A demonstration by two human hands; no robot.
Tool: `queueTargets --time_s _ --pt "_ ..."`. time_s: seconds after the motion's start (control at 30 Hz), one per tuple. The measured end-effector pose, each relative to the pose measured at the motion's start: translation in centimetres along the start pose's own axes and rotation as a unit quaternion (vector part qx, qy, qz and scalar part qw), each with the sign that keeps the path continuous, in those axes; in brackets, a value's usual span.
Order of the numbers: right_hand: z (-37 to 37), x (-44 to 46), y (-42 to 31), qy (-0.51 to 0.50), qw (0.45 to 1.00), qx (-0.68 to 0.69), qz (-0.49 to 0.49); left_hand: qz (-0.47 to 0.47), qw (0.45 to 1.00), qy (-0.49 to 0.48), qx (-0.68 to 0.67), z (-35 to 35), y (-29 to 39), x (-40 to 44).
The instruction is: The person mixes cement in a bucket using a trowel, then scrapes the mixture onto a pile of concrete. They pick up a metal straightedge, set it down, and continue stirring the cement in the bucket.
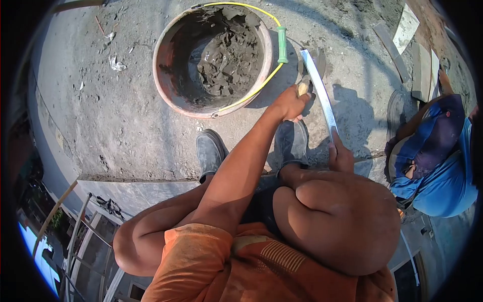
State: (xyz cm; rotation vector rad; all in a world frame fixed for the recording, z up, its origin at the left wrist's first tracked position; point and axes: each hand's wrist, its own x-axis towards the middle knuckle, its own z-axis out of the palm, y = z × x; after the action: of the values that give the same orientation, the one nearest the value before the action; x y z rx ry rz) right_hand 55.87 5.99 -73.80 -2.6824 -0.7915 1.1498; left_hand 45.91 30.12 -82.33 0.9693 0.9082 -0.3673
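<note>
My left hand point(291, 104) reaches forward, its fingers closed round a tool with a pale wooden handle point(303, 89); it looks like a trowel, its blade mostly hidden in shadow. In my right hand point(342, 157), beside my right knee, is the lower end of a long narrow strip point(320, 90) with a shiny pale face. The strip points up and away, just right of the tool. Left of both stands a bucket point(160, 75) with wet grey mortar point(229, 63) inside. Its yellow wire handle with a green grip point(282, 45) hangs over the right rim.
Flat strips point(392, 52) and a white piece point(406, 29) lie at the upper right. Another person in blue clothes point(443, 186) crouches close on my right. My boots point(210, 151) stand on dusty concrete, beside a ledge. Poles point(75, 236) rise lower left.
</note>
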Motion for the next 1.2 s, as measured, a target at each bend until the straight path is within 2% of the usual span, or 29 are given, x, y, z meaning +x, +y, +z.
queueTargets --time_s 0.07,0.1,0.17,0.2,0.27,0.3,0.43,0.5,0.6,0.63,0.7,0.77,0.97,1.03,1.07,1.13,1.2 --pt "-0.1 -2.8 3.2 -0.019 0.994 0.038 -0.102 -0.002 1.0 -0.013 0.021 -1.1 0.2 -0.5" --pt "-0.9 -2.0 4.2 -0.018 0.994 0.037 -0.103 0.002 0.999 -0.031 0.043 -1.5 0.7 -0.5" --pt "-3.5 -0.9 4.0 0.022 0.997 -0.072 -0.033 0.01 0.999 -0.03 0.044 -1.6 0.6 -0.2" --pt "-3.4 -1.4 4.6 0.019 0.997 -0.072 -0.029 0.018 0.998 -0.028 0.049 -1.5 0.4 -0.3" --pt "-3.1 -1.2 4.5 -0.016 0.993 -0.049 -0.108 0.025 0.997 -0.029 0.065 -1.9 0.7 -0.3" --pt "-3.4 -2.0 4.2 -0.06 0.99 -0.044 -0.118 0.024 0.996 -0.03 0.074 -2.1 0.5 -0.5" --pt "-7.1 -1.4 2.7 -0.019 0.992 -0.113 -0.06 0.02 0.992 -0.053 0.113 -3.1 1.0 -0.3" --pt "-7.5 -1.3 2.5 -0.051 0.988 -0.11 -0.096 0.032 0.988 -0.037 0.144 -3.3 1.1 0.2" --pt "-11.5 -1.3 0.9 -0.088 0.985 -0.124 -0.079 0.011 0.982 -0.017 0.186 -3.7 1.0 -0.4" --pt "-11.7 -1.6 1.3 -0.078 0.986 -0.092 -0.111 0.014 0.976 -0.012 0.219 -3.8 0.5 0.1" --pt "-12.2 -1.6 1.0 -0.098 0.987 -0.098 -0.079 0.022 0.968 -0.007 0.251 -3.8 0.3 0.7" --pt "-11.7 -2.2 0.6 -0.127 0.986 -0.101 -0.041 0.088 0.916 0.042 0.389 -3.5 0.1 0.4" --pt "-7.4 -3.0 1.9 -0.094 0.991 -0.09 -0.04 0.063 0.926 0.058 0.369 -2.8 0.3 -0.1" --pt "-5.9 -3.8 1.6 -0.081 0.995 0.014 -0.058 0.073 0.928 0.063 0.361 -2.4 0.0 -0.2" --pt "-4.6 -4.4 1.7 -0.079 0.995 0.011 -0.055 0.076 0.928 0.06 0.359 -2.3 0.0 -0.2" --pt "-1.4 -5.2 1.8 -0.071 0.995 0.07 0.018 0.073 0.922 0.079 0.371 -2.3 -0.3 0.4" --pt "0.3 -4.9 1.4 -0.031 0.998 0.05 -0.013 0.074 0.922 0.078 0.371 -2.0 -0.3 0.2"
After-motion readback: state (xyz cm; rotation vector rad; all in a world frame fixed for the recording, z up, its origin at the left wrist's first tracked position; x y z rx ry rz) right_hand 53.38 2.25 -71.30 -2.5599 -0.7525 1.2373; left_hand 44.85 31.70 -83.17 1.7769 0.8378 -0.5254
